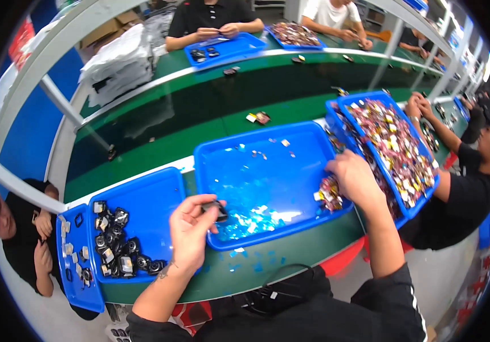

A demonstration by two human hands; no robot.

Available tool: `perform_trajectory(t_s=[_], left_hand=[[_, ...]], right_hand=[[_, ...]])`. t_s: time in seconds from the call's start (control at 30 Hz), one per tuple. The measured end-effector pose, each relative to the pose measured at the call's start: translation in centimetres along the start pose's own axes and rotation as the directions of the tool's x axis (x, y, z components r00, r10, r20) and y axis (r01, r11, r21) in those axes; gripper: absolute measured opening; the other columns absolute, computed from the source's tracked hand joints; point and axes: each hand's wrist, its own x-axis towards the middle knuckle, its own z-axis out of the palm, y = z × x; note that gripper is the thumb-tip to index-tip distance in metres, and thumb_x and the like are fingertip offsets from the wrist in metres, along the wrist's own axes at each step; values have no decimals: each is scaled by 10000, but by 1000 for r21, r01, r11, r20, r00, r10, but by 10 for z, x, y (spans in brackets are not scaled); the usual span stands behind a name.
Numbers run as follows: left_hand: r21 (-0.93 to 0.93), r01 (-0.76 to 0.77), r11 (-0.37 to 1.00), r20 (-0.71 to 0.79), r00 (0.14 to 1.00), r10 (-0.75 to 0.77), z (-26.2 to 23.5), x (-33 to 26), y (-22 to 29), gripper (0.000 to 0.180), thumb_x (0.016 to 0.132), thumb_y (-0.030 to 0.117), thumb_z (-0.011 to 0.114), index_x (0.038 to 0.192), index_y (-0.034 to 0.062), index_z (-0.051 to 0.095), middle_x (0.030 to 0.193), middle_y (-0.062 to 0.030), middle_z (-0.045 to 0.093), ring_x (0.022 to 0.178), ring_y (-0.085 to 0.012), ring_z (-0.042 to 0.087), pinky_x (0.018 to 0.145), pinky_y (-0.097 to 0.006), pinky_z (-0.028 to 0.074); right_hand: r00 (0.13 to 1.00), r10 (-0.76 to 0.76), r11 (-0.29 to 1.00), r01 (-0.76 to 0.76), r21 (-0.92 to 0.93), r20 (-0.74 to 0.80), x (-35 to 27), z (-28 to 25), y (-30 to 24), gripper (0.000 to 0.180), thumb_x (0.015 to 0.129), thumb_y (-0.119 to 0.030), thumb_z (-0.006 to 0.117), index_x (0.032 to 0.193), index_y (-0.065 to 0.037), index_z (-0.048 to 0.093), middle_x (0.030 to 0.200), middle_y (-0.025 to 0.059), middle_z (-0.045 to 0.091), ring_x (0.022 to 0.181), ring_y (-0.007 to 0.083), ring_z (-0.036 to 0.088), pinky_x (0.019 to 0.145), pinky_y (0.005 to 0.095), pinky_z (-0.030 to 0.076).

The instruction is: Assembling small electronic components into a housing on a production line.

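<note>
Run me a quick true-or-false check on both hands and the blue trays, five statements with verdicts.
1. The left hand holds a small black part. True.
2. The right hand is over the far-left tray. False: it is at the right end of the middle blue tray.
3. Shiny blue scraps lie in the middle blue tray. True.
4. The tray just left of the middle one is bare. False: black camera-like units are clustered there.
5. Both hands are clasped together. False: they are apart.

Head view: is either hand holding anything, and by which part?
Left hand: small black piece, by its left side, between thumb and fingers. Right hand: cannot be told.
</note>
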Motion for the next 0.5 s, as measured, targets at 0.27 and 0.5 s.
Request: perform_trajectory(t_s=[0.27,0.5], left_hand=[[-194,53,979,-81,994,-70,10,-9,22,319,816,-62,627,1114,4,535,950,-104,600,835,-188,627,688,-261,536],[90,-321,943,-317,888,332,0,-8,33,304,849,-16,642,1148,-10,584,899,-51,566,732,-131,595,597,-250,507]], right_hand=[[962,138,981,-101,164,-236,9,-12,-18,296,726,34,610,1008,-49,645,937,116,569,913,304,588,759,398,513],[901,317,697,-10,717,-295,17,-56,-71,113,844,-27,632,954,-39,612,810,106,577,763,257,628,644,349,508]])
